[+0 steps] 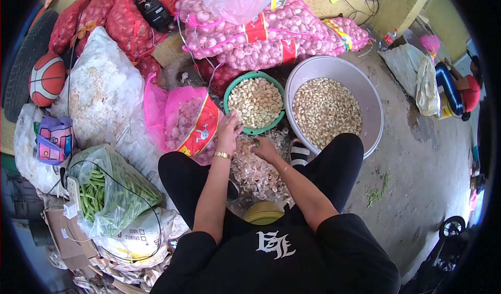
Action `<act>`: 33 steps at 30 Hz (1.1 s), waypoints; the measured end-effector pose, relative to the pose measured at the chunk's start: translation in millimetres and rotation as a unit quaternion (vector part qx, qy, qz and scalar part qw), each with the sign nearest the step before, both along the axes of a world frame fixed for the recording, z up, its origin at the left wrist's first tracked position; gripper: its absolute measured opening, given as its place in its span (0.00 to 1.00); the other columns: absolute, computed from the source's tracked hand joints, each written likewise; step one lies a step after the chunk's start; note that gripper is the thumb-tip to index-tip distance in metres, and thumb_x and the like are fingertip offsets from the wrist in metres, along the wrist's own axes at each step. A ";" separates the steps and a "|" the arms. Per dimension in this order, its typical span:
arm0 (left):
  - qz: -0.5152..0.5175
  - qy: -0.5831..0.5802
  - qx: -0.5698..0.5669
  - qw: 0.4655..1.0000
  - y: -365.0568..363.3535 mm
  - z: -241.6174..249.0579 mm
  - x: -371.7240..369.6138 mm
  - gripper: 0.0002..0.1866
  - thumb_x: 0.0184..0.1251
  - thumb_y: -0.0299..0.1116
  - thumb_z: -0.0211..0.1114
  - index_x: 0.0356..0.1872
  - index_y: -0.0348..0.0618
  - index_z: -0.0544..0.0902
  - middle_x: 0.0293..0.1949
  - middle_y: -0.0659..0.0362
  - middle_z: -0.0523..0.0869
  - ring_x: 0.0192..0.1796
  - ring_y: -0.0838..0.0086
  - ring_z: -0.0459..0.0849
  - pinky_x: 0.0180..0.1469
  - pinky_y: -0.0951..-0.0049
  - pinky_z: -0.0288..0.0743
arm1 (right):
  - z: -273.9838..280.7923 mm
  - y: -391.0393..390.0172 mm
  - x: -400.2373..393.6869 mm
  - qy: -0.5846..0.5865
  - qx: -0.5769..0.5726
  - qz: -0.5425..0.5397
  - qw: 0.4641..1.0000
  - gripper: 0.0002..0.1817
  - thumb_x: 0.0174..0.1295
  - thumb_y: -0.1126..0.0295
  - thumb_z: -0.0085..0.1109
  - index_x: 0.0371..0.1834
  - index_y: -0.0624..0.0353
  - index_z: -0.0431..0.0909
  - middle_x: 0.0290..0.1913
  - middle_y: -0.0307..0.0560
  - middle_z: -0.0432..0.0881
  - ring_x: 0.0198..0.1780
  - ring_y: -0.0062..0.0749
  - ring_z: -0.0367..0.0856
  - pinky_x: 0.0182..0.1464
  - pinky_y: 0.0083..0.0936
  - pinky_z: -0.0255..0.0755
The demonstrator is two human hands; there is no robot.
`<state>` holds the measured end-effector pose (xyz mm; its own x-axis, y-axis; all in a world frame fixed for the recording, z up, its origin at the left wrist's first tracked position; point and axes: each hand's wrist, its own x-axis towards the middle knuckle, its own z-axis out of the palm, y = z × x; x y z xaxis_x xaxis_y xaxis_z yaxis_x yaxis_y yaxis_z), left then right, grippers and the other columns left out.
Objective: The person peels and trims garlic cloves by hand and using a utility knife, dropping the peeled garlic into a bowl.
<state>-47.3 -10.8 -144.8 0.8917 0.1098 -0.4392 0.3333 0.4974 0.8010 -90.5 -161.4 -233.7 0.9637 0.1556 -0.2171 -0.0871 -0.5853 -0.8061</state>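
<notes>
My left hand [229, 129] is at the lower left rim of a green basket [226, 100] of peeled garlic cloves [255, 103]; its fingers are curled together, and what they hold is too small to make out. Just below the basket, my right hand [264, 149] is closed around a small dark object that I cannot identify. Under both hands lies a heap of garlic skins [255, 171]. Left of my left hand stands an open pink mesh bag [182, 119] of garlic bulbs. A large grey basin [373, 103] of cloves in liquid stands right of the basket.
Full mesh garlic sacks [271, 38] are piled beyond the basket. On the left are a basketball [47, 79], a white sack [102, 85] and a plastic bag of green beans [112, 189]. A person [467, 87] sits at the far right.
</notes>
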 end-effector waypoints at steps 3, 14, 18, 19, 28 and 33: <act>0.013 0.030 -0.013 0.999 -12.3 -13.5 -26.6 0.16 0.65 0.36 0.67 0.53 0.51 0.79 0.41 0.68 0.80 0.40 0.80 0.77 0.43 0.74 0.75 | 14.5 -8.9 2.6 -0.038 0.048 -0.030 0.998 0.20 0.47 0.57 0.67 0.37 0.63 0.83 0.32 0.54 0.85 0.35 0.40 0.85 0.42 0.34 0.76; -0.039 0.052 0.055 0.996 -29.6 -13.0 -24.3 0.23 0.67 0.41 0.65 0.60 0.48 0.74 0.57 0.64 0.76 0.56 0.69 0.74 0.55 0.67 0.69 | 60.2 -68.1 73.2 0.132 -0.064 0.115 0.982 0.31 0.41 0.59 0.70 0.45 0.73 0.78 0.36 0.60 0.84 0.36 0.50 0.83 0.37 0.35 0.76; -0.049 0.023 0.027 0.998 -36.5 8.0 -16.8 0.25 0.68 0.41 0.65 0.63 0.47 0.71 0.63 0.61 0.72 0.60 0.65 0.72 0.58 0.64 0.68 | 144.1 -87.3 81.1 0.143 -0.220 0.249 0.932 0.17 0.40 0.64 0.65 0.26 0.70 0.81 0.28 0.56 0.84 0.29 0.44 0.83 0.33 0.36 0.76; -0.041 0.025 0.010 0.999 -37.8 10.4 -16.5 0.25 0.68 0.40 0.65 0.63 0.47 0.71 0.61 0.61 0.73 0.58 0.66 0.73 0.57 0.63 0.69 | 151.8 -90.1 79.7 0.131 -0.227 0.266 0.928 0.11 0.38 0.68 0.61 0.18 0.68 0.82 0.26 0.58 0.84 0.26 0.44 0.82 0.32 0.39 0.75; 0.007 -0.001 -0.111 0.994 -10.0 39.7 -41.5 0.23 0.67 0.32 0.64 0.62 0.48 0.69 0.50 0.62 0.77 0.51 0.68 0.77 0.54 0.62 0.74 | 123.9 -89.7 48.6 0.275 -0.173 0.315 0.892 0.13 0.59 0.64 0.56 0.33 0.65 0.74 0.22 0.43 0.81 0.22 0.32 0.80 0.27 0.31 0.73; 0.024 -0.093 -0.207 0.974 18.7 102.3 -66.7 0.18 0.69 0.29 0.61 0.59 0.49 0.73 0.53 0.56 0.79 0.53 0.65 0.79 0.55 0.61 0.77 | 128.8 -86.7 47.8 0.266 -0.219 0.307 0.887 0.16 0.60 0.64 0.57 0.46 0.64 0.75 0.26 0.45 0.82 0.25 0.31 0.81 0.28 0.30 0.75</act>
<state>-113.9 7.9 -42.5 0.9580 0.0009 -0.2869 0.1710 0.8011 0.5735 -42.7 -248.1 -104.9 0.4698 0.4037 -0.7851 0.0557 -0.9011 -0.4300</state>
